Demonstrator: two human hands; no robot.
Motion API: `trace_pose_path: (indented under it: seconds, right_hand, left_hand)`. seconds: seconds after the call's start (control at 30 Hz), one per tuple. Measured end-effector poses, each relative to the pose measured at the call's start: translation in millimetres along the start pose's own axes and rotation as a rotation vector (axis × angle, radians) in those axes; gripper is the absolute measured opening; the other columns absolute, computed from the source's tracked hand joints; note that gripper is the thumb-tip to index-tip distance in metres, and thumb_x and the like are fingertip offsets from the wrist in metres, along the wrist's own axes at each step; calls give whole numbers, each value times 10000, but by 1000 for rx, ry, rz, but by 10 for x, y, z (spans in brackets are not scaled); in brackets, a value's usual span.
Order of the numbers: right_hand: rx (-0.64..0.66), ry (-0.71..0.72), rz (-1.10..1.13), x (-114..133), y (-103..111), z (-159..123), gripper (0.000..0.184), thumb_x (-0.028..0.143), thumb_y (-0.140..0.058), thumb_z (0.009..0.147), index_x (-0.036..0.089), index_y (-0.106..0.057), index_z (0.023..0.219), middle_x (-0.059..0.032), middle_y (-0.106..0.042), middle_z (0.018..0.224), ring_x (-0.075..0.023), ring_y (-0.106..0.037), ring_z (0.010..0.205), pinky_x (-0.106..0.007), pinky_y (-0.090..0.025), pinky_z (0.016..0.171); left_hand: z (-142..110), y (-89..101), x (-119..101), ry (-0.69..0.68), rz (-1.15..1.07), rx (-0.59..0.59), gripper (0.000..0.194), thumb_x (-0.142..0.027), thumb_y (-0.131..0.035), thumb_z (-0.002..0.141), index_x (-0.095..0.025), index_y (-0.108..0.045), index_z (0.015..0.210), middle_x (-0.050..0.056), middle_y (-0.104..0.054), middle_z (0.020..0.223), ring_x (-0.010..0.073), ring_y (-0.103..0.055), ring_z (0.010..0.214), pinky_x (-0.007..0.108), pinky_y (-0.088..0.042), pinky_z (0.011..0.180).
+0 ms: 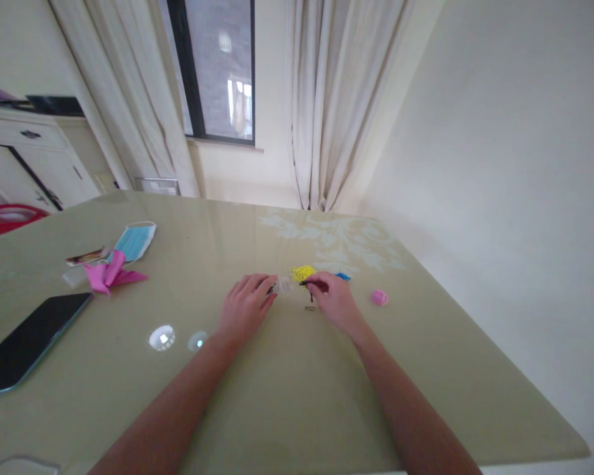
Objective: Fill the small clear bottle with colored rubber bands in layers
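My left hand (pixel 245 305) rests low over the table, fingers closed, with a small dark thing (pixel 271 289) at its fingertips, too small to name. To its right, my right hand (pixel 334 300) pinches a small black strand-like piece (pixel 304 284). Between the hands lies a translucent whitish clump (pixel 284 285). Just beyond the right fingertips is a pile of tiny yellow pieces (pixel 303 272). A blue clump (pixel 343 276) shows partly behind the right hand. Nearer to me, a little dark looped piece (pixel 309 308) lies on the table. Farther right sits a pink round bundle (pixel 379 297).
On the left of the glossy table (pixel 287 409) are a black phone-like slab (pixel 32 340), a pink folded-paper figure (pixel 111 274) and a blue face mask (pixel 135 241). A wall (pixel 515 198) runs along the right side. Curtains (pixel 327 99) hang beyond the far edge.
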State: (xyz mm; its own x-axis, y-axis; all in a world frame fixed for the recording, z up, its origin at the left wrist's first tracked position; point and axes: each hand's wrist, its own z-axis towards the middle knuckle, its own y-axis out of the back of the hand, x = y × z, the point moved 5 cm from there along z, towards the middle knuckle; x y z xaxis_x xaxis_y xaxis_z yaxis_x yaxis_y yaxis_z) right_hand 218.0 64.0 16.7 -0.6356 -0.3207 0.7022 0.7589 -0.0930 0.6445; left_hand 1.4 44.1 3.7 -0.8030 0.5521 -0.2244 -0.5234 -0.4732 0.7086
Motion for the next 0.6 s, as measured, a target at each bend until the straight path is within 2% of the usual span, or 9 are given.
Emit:
trace_pose_path:
  seconds: [0.13,0.3,0.43,0.53,0.6]
  right_hand:
    - [-104,48,141,98,128,-67,172,250,-651,934,218,-806,1002,-75,-798,986,-204,-744,843,-330,-602,808]
    - [-81,155,18,315,22,-139,169,200,-661,945,233,-826,945,-66,-792,938,-210,-739,869,-333,-583,825]
    - [-151,73,83,271,20,-153,67,263,-745,910,233,-787,868,-48,-792,848,-207,-737,765,-319,-587,737]
    - [-182,18,149,210,18,-158,131,329,-806,870,226,-734,833,-25,-772,766,-195,-717,671,-298,-573,649]
    - [-177,20,135,207,6,-162,163,348,-802,877,226,-722,803,-23,-767,743,-193,-714,658,-299,-572,648]
  left_hand:
    - [1,-26,-78,-48,25,21,322,-256,-682,973,-286,-687,1294,83,-764,1148,280,-695,1032,414,-566,898]
    - [-7,4,-186,-126,68,23,358,-221,-652,989,-296,-676,1338,86,-767,1170,283,-691,1041,427,-540,895]
    - [-12,47,-226,-161,82,28,375,-202,-614,1014,-318,-663,1368,88,-764,1210,284,-689,1077,436,-520,915]
    - [-14,40,-250,-171,81,32,362,-200,-624,1011,-316,-674,1350,87,-765,1216,282,-691,1088,432,-518,920]
    - [-14,29,-262,-178,89,23,335,-210,-638,1006,-300,-688,1325,85,-772,1197,283,-694,1072,430,-522,906]
